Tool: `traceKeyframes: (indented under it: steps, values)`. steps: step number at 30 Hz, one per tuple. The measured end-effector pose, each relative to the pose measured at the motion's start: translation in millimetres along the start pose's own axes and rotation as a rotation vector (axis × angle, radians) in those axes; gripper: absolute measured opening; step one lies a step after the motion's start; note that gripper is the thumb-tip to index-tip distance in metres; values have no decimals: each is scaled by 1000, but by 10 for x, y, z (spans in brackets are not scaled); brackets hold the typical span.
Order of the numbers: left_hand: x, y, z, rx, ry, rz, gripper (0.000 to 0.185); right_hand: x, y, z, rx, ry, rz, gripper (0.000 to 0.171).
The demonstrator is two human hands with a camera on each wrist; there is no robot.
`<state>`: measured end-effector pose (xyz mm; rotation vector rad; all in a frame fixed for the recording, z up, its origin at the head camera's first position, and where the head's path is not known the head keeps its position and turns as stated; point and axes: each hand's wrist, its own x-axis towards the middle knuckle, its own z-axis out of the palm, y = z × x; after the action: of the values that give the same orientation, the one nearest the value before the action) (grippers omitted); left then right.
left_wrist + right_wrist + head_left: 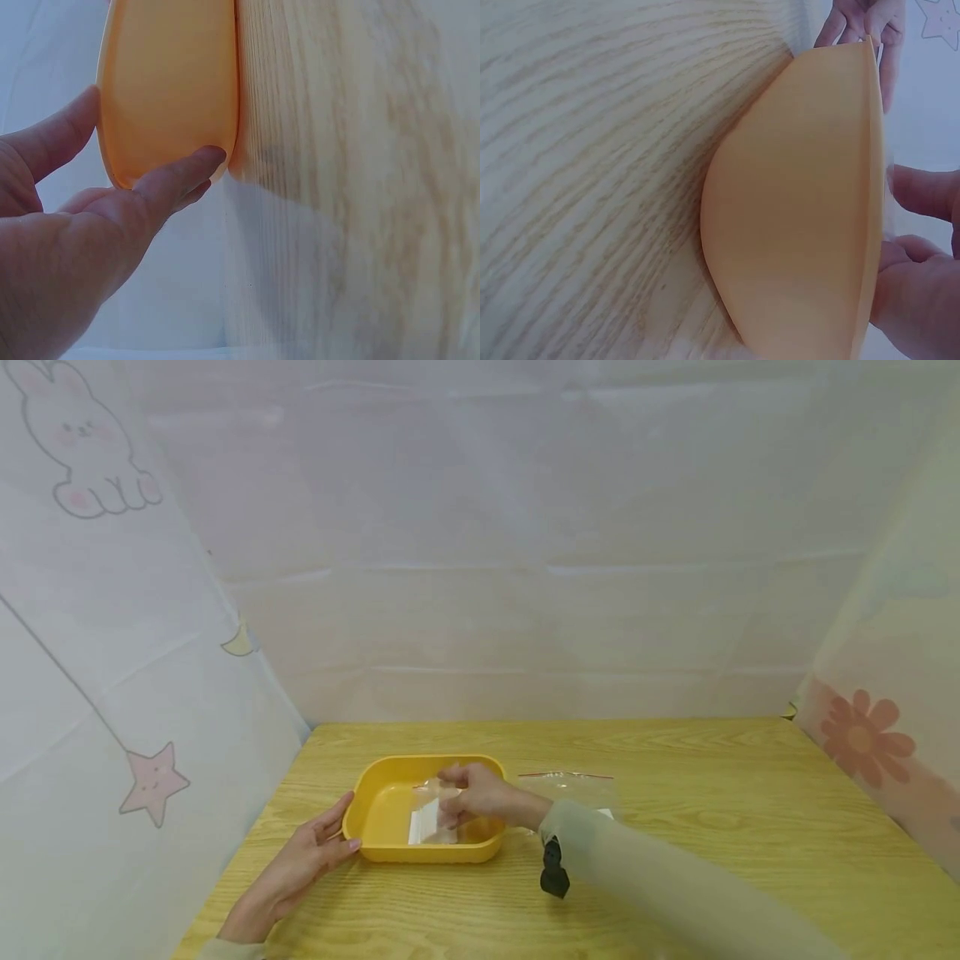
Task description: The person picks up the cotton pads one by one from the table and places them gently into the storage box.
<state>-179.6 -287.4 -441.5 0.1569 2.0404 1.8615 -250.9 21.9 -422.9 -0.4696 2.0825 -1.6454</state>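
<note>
Yellow tray [420,853] sat on the wood-grain table [697,793], lower centre of the head frame, slightly left. Inside it, toward the tray's right half: small clear bag [433,822] with a white panel on its lower part.

Right hand [487,793] came in over the tray's right rim. Fingers bent, little gap between them, pinching the small clear bag at its right side; exact contact points were blurred by the plastic. In the right wrist view the tray wall hid the bag, with fingertips at the rim, right edge of the frame.

Left hand [303,860] was at the tray's left end, lower left of centre. Thumb and fingers spread, fairly straight, touching the rim and outer wall, not curled round it. Left wrist view showed the same, tray at upper left.

Second clear bag [573,787], red line along its top, lay flat just right of the tray, partly behind the right forearm. Pale sleeve [645,868] ran to the lower right; dark tag [554,868] hung at its cuff.

Backdrop [525,568]: whitish, creased. Rabbit print [90,452] upper left, star print [155,783] lower left, flower print [862,739] right.
</note>
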Motion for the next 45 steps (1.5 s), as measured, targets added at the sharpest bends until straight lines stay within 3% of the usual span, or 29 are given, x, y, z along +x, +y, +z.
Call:
traceKeyframes:
  steps: [8,15,20,25,29,35,42,45]
  values:
    - [-1,2,4,10,3,-3,86,-9,-76,-129,-101,-138,65,63]
    - [15,2,-2,4,1,0,87,-90,-298,-291,-270,-130,84,55]
    - [19,-11,-5,3,-10,1,87,-265,-448,-520,-410,-102,-15,39]
    - [32,-9,-11,5,-13,3,86,-544,-461,-892,-577,-52,-195,39]
    - [26,-10,-26,4,-9,-1,86,-800,-308,-1239,-684,-15,-293,44]
    - [-9,-17,-54,5,4,0,86,-1122,135,-1653,-779,42,-272,54]
    - [-50,-35,-79,22,-1,-5,87,-1374,673,-1789,-797,86,-173,63]
    - [-53,-38,-81,15,-6,-5,86,-1423,806,-1777,-815,104,-194,61]
